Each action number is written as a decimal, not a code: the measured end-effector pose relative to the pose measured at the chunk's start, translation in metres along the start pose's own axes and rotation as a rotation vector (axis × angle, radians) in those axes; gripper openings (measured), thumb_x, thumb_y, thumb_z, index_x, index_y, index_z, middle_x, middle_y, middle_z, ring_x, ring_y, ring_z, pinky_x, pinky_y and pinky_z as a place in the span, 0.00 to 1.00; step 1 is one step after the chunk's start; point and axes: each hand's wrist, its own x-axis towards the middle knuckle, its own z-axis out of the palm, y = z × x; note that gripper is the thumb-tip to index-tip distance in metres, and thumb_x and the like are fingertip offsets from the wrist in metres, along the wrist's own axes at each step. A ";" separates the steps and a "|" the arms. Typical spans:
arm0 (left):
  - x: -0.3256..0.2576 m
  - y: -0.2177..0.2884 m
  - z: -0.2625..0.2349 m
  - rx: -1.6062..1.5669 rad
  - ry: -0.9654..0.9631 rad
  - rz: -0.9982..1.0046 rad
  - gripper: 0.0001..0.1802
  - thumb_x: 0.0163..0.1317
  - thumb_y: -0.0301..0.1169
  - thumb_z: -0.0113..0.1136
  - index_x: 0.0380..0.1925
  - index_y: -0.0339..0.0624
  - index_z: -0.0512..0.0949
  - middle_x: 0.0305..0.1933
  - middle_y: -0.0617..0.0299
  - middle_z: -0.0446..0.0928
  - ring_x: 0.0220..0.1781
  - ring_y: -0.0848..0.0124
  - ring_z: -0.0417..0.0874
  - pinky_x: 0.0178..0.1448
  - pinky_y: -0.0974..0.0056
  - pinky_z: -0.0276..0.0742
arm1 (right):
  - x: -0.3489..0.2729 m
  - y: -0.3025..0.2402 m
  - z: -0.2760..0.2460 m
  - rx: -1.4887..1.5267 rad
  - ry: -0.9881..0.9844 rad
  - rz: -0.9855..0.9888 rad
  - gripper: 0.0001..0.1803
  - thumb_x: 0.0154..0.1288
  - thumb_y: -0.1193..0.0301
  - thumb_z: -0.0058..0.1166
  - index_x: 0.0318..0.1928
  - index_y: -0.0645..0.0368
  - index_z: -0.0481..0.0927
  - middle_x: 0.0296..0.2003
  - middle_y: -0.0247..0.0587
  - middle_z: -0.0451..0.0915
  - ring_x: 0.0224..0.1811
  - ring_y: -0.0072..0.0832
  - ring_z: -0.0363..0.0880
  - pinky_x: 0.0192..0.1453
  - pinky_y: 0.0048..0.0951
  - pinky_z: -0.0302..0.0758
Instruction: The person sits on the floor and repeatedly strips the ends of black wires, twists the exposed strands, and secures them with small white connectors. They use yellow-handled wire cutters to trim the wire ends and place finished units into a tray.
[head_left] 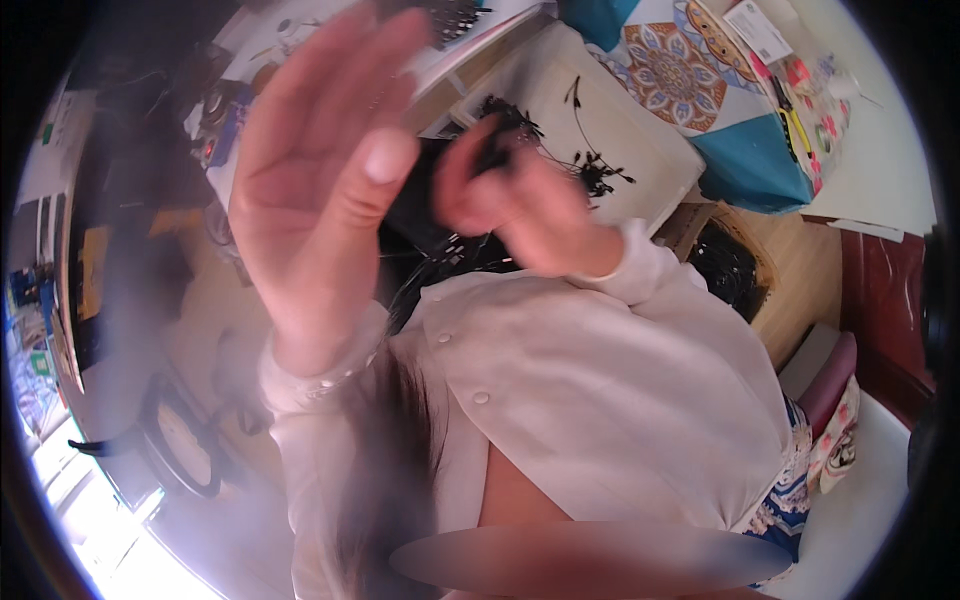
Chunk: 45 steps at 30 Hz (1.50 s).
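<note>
My left hand [315, 190] is raised close to the camera, its fingers stretched out and blurred at the tips, with nothing visible in it. Farther down, my right hand [535, 205] is smeared by motion, its fingers pointing left. Just beyond it lies a tangle of thin black cables [598, 178] with small dark ends, on a pale tray [650, 150]. Whether those fingers grip any of the strands cannot be made out. More dark cables [455, 255] rest beneath my hands, against my lap.
A patterned cloth [675, 80] with teal parts covers the far right, with yellow-handled pliers [797, 130] on it. At the right, a cardboard box [765, 265] holds more black strands. Small black parts [450, 20] sit at the far edge. A round-framed object [180, 435] stands at the lower left.
</note>
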 end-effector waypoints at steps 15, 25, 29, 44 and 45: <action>-0.115 -0.075 -0.109 0.369 0.095 -0.908 0.12 0.67 0.23 0.54 0.48 0.31 0.77 0.43 0.55 0.82 0.44 0.70 0.82 0.51 0.68 0.76 | -0.090 0.130 -0.286 -0.880 0.534 0.667 0.15 0.74 0.61 0.45 0.38 0.62 0.67 0.23 0.38 0.76 0.24 0.26 0.75 0.31 0.30 0.73; -0.151 -0.054 -0.132 0.483 0.297 -0.867 0.12 0.67 0.23 0.53 0.48 0.30 0.78 0.43 0.56 0.82 0.43 0.71 0.82 0.50 0.68 0.76 | -0.022 0.264 -0.236 -0.943 0.379 0.496 0.23 0.66 0.60 0.55 0.55 0.63 0.74 0.44 0.53 0.81 0.47 0.45 0.80 0.52 0.38 0.75; -0.168 -0.063 -0.132 0.485 0.321 -0.853 0.12 0.66 0.23 0.55 0.48 0.30 0.78 0.43 0.55 0.82 0.43 0.71 0.83 0.49 0.67 0.77 | -0.019 0.177 -0.159 -0.545 0.028 0.511 0.13 0.68 0.66 0.55 0.44 0.63 0.79 0.33 0.41 0.82 0.35 0.30 0.81 0.44 0.28 0.76; -0.209 -0.092 -0.109 1.376 -0.497 -0.557 0.41 0.41 0.34 0.74 0.60 0.42 0.70 0.61 0.58 0.71 0.62 0.54 0.67 0.65 0.52 0.63 | -0.046 -0.011 -0.093 -0.814 0.403 0.129 0.15 0.67 0.68 0.56 0.52 0.60 0.78 0.47 0.39 0.80 0.45 0.29 0.78 0.51 0.29 0.75; -0.211 -0.097 -0.111 1.397 -0.542 -0.600 0.42 0.40 0.35 0.74 0.60 0.42 0.70 0.61 0.57 0.71 0.61 0.55 0.67 0.64 0.52 0.63 | -0.054 -0.038 -0.093 -0.820 0.456 -0.032 0.15 0.67 0.68 0.56 0.51 0.60 0.78 0.47 0.39 0.80 0.45 0.29 0.78 0.51 0.29 0.74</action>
